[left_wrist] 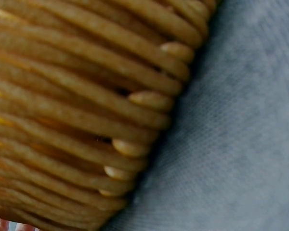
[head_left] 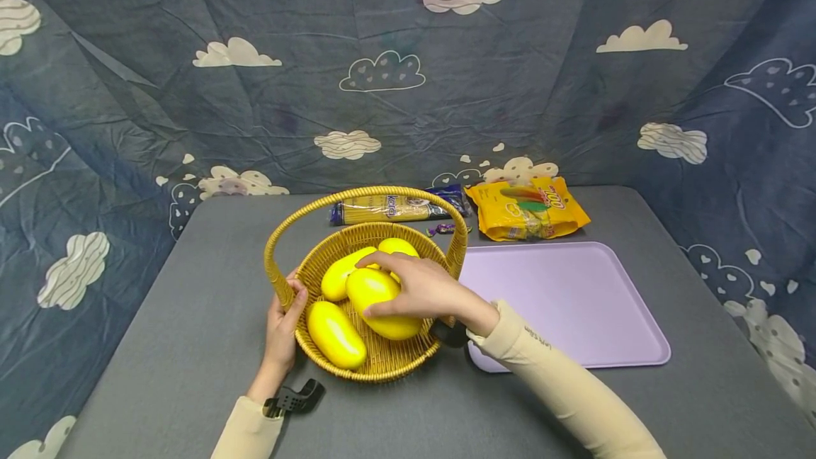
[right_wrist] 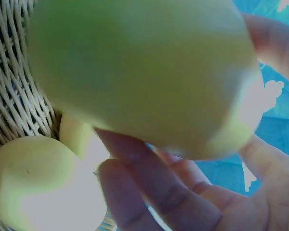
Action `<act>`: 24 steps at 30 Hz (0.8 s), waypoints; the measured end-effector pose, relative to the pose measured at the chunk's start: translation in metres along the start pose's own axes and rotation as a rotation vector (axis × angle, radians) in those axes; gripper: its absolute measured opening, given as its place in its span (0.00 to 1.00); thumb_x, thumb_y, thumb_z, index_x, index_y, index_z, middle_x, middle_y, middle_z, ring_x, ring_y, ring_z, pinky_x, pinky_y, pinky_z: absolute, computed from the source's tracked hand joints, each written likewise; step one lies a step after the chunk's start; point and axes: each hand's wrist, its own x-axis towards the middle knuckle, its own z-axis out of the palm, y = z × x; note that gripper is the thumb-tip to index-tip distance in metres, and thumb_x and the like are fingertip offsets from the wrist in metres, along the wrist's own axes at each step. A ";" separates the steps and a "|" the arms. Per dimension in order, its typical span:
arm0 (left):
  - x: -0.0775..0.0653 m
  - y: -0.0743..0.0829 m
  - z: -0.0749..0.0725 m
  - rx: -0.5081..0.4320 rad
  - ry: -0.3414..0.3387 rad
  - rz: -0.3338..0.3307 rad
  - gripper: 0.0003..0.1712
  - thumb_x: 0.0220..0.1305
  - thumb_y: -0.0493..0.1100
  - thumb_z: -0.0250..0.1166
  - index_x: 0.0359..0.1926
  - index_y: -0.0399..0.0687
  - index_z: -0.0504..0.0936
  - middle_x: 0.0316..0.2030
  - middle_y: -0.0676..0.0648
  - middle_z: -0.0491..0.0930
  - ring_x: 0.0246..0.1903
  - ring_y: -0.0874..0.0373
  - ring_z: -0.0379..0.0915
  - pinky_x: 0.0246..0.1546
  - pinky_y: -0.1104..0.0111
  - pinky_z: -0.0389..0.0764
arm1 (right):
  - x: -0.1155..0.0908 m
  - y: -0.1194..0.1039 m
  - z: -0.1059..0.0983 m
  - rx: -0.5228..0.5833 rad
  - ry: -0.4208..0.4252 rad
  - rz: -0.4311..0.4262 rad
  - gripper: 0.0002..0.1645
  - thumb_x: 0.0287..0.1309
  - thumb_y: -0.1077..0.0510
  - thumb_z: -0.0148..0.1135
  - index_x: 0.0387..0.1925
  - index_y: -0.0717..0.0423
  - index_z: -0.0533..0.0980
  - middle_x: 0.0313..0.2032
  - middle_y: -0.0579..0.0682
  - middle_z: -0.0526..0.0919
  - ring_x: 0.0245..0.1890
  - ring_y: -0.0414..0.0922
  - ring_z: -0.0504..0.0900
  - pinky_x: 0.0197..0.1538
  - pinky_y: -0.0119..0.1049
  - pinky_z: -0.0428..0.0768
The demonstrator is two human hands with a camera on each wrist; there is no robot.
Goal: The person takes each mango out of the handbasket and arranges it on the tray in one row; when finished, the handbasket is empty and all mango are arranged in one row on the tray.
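A wicker basket (head_left: pixel 376 376) with a tall arched handle (head_left: pixel 357 193) holds several yellow mangoes. My left hand (head_left: pixel 283 321) grips the basket's rim at the foot of the handle, thumb on the near side. In the left wrist view the woven wall (left_wrist: pixel 77 96) fills the left half. Over the basket, my right hand (head_left: pixel 423 285) holds one mango (head_left: pixel 376 296), thumb on its near side and fingers across the far side. The right wrist view shows this mango (right_wrist: pixel 144 82) close up, with another mango (right_wrist: pixel 38 183) below. A mango (head_left: pixel 336 335) lies at the front left, others behind.
Right of the basket lies a flat lilac tray (head_left: pixel 567 303). Behind are a pack of spaghetti (head_left: pixel 389 209), a small purple-wrapped candy (head_left: pixel 444 229) and a yellow snack bag (head_left: pixel 529 207). A cloud-patterned curtain (head_left: pixel 306 105) surrounds the grey table (head_left: pixel 191 317).
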 end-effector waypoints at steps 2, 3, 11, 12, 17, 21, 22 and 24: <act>0.000 0.000 0.000 0.001 -0.002 -0.002 0.09 0.69 0.32 0.51 0.43 0.26 0.63 0.59 0.32 0.63 0.64 0.47 0.54 0.63 0.71 0.55 | -0.003 -0.001 0.000 0.018 0.052 -0.011 0.38 0.46 0.37 0.69 0.60 0.35 0.69 0.49 0.43 0.77 0.42 0.41 0.75 0.39 0.38 0.73; 0.000 0.000 0.000 0.001 -0.002 -0.003 0.09 0.69 0.32 0.51 0.43 0.26 0.63 0.59 0.33 0.63 0.64 0.47 0.54 0.63 0.71 0.55 | -0.004 -0.001 0.000 0.030 0.077 -0.017 0.38 0.46 0.36 0.69 0.60 0.35 0.69 0.48 0.42 0.77 0.42 0.41 0.75 0.39 0.38 0.73; 0.000 0.000 0.000 0.004 -0.004 -0.001 0.08 0.69 0.31 0.51 0.43 0.27 0.63 0.60 0.32 0.63 0.64 0.46 0.53 0.63 0.70 0.54 | -0.015 0.002 0.000 0.161 0.199 -0.032 0.39 0.46 0.37 0.70 0.61 0.36 0.69 0.51 0.40 0.76 0.40 0.38 0.76 0.39 0.35 0.76; 0.000 0.000 0.000 0.004 -0.004 0.000 0.07 0.69 0.31 0.51 0.43 0.27 0.64 0.60 0.32 0.63 0.64 0.46 0.53 0.63 0.70 0.54 | -0.017 0.002 0.000 0.183 0.209 -0.032 0.39 0.46 0.37 0.71 0.61 0.37 0.69 0.51 0.40 0.76 0.39 0.39 0.77 0.39 0.35 0.76; -0.001 0.000 0.000 0.008 -0.005 0.003 0.07 0.69 0.31 0.51 0.43 0.28 0.64 0.61 0.32 0.63 0.64 0.46 0.54 0.63 0.69 0.54 | -0.027 0.004 -0.001 0.285 0.268 -0.006 0.40 0.45 0.41 0.73 0.60 0.36 0.68 0.49 0.44 0.76 0.32 0.41 0.79 0.35 0.40 0.79; 0.000 0.000 0.000 0.010 -0.007 0.008 0.09 0.69 0.31 0.51 0.44 0.26 0.64 0.60 0.32 0.63 0.63 0.49 0.55 0.63 0.70 0.55 | -0.036 0.005 -0.002 0.330 0.318 0.012 0.40 0.45 0.43 0.74 0.60 0.35 0.67 0.48 0.46 0.75 0.29 0.41 0.77 0.31 0.39 0.78; 0.000 0.001 0.000 0.010 -0.008 0.009 0.09 0.69 0.31 0.51 0.44 0.25 0.63 0.60 0.32 0.63 0.63 0.49 0.55 0.63 0.70 0.55 | -0.039 0.004 -0.002 0.339 0.328 0.008 0.40 0.44 0.43 0.75 0.60 0.36 0.67 0.48 0.47 0.76 0.29 0.41 0.77 0.31 0.37 0.78; 0.000 0.000 0.000 0.006 -0.009 0.009 0.10 0.69 0.31 0.50 0.44 0.24 0.63 0.60 0.32 0.63 0.63 0.50 0.55 0.63 0.70 0.55 | -0.044 0.004 -0.003 0.369 0.346 -0.012 0.40 0.44 0.46 0.75 0.59 0.37 0.66 0.48 0.48 0.76 0.30 0.41 0.78 0.31 0.37 0.78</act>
